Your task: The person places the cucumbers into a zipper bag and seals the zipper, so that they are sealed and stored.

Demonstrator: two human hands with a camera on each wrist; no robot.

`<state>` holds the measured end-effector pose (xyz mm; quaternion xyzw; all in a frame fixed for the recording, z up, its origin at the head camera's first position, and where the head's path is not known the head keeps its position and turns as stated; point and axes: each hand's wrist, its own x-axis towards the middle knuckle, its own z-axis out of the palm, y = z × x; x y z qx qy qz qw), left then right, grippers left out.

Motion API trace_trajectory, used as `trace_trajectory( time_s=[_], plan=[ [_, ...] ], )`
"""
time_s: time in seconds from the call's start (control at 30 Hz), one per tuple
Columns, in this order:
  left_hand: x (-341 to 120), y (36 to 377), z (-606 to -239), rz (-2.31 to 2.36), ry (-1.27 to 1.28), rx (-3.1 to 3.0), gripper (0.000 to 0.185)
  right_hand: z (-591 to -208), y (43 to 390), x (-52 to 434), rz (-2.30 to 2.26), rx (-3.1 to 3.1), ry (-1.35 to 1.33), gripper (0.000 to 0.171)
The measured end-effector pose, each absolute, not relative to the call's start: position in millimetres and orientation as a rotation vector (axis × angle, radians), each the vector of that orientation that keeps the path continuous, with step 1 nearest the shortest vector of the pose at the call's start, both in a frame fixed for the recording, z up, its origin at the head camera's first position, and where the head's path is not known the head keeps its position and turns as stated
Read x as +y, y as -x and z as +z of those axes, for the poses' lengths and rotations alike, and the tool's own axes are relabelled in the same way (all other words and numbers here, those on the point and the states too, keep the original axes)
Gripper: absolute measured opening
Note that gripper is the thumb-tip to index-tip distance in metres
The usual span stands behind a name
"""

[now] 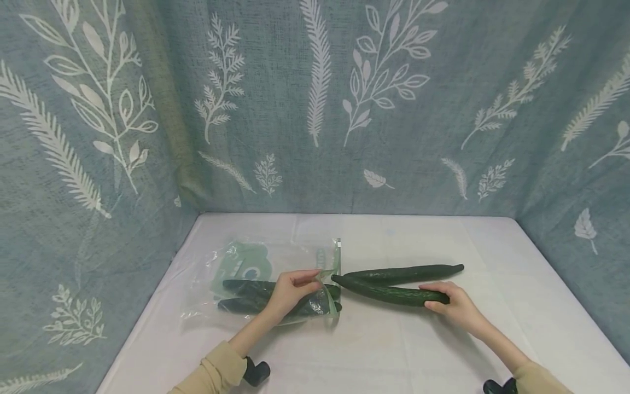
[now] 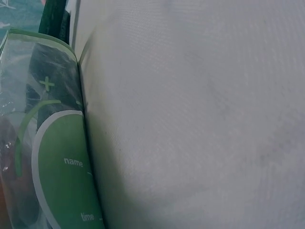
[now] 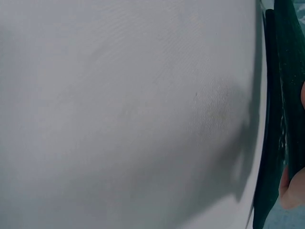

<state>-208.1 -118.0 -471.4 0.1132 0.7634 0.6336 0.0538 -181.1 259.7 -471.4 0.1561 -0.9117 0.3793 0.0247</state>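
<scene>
a white cloth-covered table [image 1: 374,350] is filling the lower part of the head view, and blue-grey fabric printed with white leaves and ferns [image 1: 315,109] is hanging behind it and along both sides, closing the space in like a booth.

a clear plastic bag with green printing [image 1: 246,279] is lying flat on the left half of the table, its mouth facing right. two dark cucumbers inside the bag [image 1: 256,295] are lying with their long axes running left to right. the left hand [image 1: 290,293] is resting on the bag near its mouth, with thumb and fingers pinching the thin plastic edge and lifting it a little.

just outside the mouth, two more cucumbers are lying on the cloth, long axes also roughly left to right, and their left tips are meeting near the bag opening. the far cucumber [image 1: 408,272] is lying apart from both hands, its right tip pointing slightly away from the person. the near cucumber [image 1: 389,293] is slanting down towards the right, and the right hand [image 1: 455,306] is gripping its right end with fingers curled over it.

in the left wrist view the bag's green label is showing the words "name" and "time". in the right wrist view only cloth, a dark cucumber edge and a fingertip are showing.
</scene>
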Motion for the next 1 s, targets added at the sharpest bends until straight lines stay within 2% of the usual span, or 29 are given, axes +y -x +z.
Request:
trace_trajectory(
  time_s=[0.37,0.67,1.0],
  plan=[
    [-117,207,-470,1.953,-0.315,2.283,0.036,-474,185,246,1.178,-2.837,-0.458,0.035],
    [-116,193,-440,1.96,-0.353,2.282,0.035,-471,186,242,1.153,-2.809,-0.493,0.033],
    [-116,192,-436,1.958,-0.396,2.327,0.034,-467,187,240,1.111,-2.782,-0.512,0.033]
  ],
)
